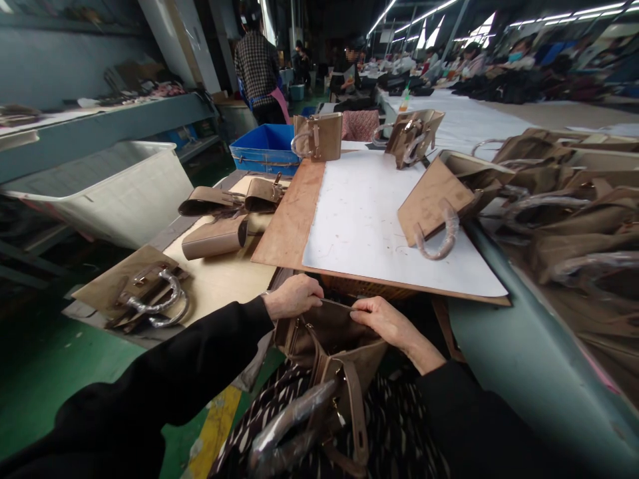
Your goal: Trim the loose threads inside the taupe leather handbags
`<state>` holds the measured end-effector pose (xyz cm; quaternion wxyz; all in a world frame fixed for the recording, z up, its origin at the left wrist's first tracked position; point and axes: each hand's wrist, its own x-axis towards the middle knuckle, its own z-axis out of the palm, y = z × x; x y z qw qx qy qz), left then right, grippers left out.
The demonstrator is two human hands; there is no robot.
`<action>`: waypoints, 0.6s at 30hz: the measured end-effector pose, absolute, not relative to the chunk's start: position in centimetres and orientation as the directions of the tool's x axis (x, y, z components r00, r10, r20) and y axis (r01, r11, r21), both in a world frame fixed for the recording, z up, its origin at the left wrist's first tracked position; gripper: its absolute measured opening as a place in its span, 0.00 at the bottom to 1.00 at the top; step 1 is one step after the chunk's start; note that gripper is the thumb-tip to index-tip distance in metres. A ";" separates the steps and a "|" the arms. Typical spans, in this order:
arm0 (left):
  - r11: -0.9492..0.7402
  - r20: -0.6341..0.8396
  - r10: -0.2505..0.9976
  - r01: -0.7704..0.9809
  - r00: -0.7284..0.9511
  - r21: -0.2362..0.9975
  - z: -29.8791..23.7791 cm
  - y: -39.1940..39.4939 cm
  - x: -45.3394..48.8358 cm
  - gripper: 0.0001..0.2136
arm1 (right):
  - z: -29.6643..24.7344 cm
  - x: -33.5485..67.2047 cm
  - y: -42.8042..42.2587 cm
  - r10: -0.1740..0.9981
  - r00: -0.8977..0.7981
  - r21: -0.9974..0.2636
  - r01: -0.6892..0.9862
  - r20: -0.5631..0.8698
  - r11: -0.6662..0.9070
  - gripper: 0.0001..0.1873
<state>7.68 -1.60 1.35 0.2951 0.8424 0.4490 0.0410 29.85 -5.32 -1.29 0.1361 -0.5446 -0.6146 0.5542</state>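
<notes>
A brown handbag (367,362) rests open on my lap, its mouth facing up and its plastic-wrapped handle (294,416) hanging toward me. With fingers pinched, my left hand (294,296) grips the far rim of the bag at its left part. My right hand (387,322) has the same rim between thumb and fingers, farther right. A short stretch of edge runs taut between both hands. A loose strap (355,406) dangles down the bag's near side. The bag's inside is partly in shadow.
Ahead lies a board with white paper (359,219), bearing a tilted handbag (436,199). More bags (574,199) are heaped at right. Other bags (214,238) lie on the left table. A blue bin (262,150) and a white tub (110,193) stand beyond. A person (257,66) stands farther back.
</notes>
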 end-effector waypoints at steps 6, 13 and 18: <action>-0.453 -0.206 0.733 0.690 0.649 0.564 1.2 -1.4 7.7 0.08 | -1.6 30.0 -5.4 0.837 -0.364 -0.822 0.545 -0.408 -0.164 0.12; -0.440 -0.212 0.734 0.690 0.645 0.575 0.6 -2.0 10.3 0.08 | -1.4 29.6 -5.1 0.856 -0.347 -0.769 0.634 -0.384 -0.088 0.12; -0.346 -0.271 0.722 0.672 0.637 0.655 -0.1 -1.6 11.4 0.11 | -1.2 29.4 -5.2 0.879 -0.313 -0.728 0.683 -0.359 -0.054 0.14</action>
